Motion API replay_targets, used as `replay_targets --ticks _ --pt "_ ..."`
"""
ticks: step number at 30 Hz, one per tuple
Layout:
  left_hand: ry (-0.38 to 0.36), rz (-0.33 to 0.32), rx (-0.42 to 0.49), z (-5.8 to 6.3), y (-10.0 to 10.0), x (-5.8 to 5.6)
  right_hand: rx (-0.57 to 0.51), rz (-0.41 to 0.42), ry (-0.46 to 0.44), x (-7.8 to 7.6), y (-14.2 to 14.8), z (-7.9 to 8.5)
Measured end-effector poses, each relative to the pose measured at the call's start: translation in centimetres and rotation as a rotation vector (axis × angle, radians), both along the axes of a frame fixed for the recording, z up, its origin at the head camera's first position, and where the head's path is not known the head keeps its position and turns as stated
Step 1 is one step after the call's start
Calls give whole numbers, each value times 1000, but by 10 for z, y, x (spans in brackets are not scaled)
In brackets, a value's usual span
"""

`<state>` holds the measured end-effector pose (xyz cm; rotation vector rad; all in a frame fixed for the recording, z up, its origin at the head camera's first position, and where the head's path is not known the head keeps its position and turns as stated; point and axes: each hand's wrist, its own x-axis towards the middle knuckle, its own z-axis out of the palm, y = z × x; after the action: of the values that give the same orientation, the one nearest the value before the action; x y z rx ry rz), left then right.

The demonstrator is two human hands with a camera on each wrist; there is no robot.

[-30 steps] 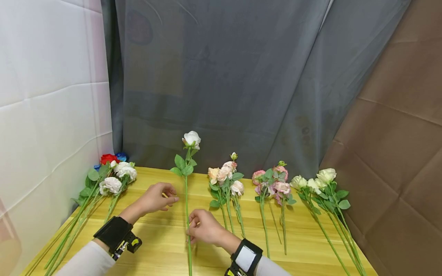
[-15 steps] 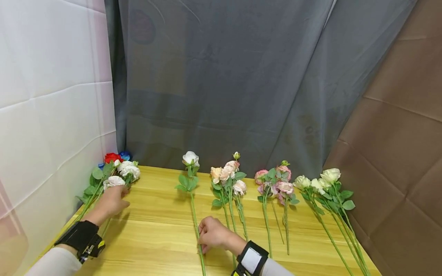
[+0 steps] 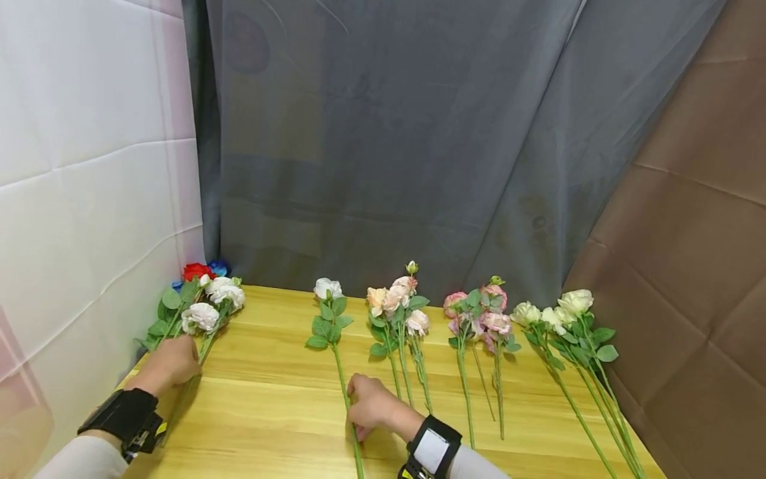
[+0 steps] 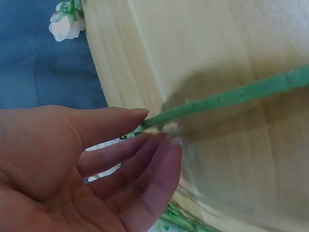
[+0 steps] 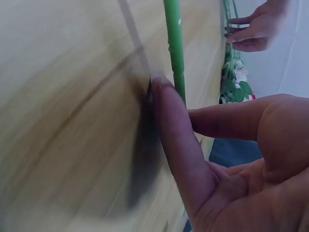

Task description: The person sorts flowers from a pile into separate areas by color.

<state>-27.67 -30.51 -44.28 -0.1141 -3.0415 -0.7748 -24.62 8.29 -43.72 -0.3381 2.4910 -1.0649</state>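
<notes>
On the left, my left hand [image 3: 170,362] reaches down at the stems of a bunch with white ruffled flowers [image 3: 201,317]. Its thumb and fingertips pinch one green stem [image 4: 231,95] close over the wood. My right hand [image 3: 374,404], near the table's middle, holds the lower stem of a single white rose [image 3: 328,288] between thumb and finger. That rose lies low over the table, bloom pointing away, with green leaves [image 3: 323,327] below the head. In the right wrist view the green stem [image 5: 175,43] runs behind my fingertips.
Peach flowers [image 3: 395,297], pink flowers [image 3: 495,323] and cream roses [image 3: 576,302] lie in separate groups to the right on the wooden table [image 3: 269,412]. A red rose [image 3: 197,271] and blue blooms lie far left. Grey, white and brown cloths enclose the table.
My left hand has moved left from beside the white rose to the left bunch, then down to its stems. My right hand has lowered the white rose toward the table and shifted slightly right.
</notes>
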Motion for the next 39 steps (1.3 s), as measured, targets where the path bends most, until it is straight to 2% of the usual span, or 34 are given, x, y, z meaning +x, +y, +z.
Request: replay_targets --ticks 5,8,12,16,22,29,35,39 --pt "-42 -4 73 -4 0 -1 215 76 156 -2 3 -3" --pt "-69 3 106 -3 -2 -2 290 83 226 -2 6 -2" --pt "-133 12 173 1 -5 -1 301 80 267 -3 8 2" --pt "-157 15 259 8 -5 1 264 89 261 -4 12 5" --pt "-75 -29 321 16 6 8 234 79 267 -3 25 11" --pt "22 -3 381 21 22 12 212 56 314 -9 30 17" --pt "147 -14 383 18 41 8 99 91 361 -15 24 19" --pt "209 -10 403 16 56 5 4 116 353 -18 17 18"
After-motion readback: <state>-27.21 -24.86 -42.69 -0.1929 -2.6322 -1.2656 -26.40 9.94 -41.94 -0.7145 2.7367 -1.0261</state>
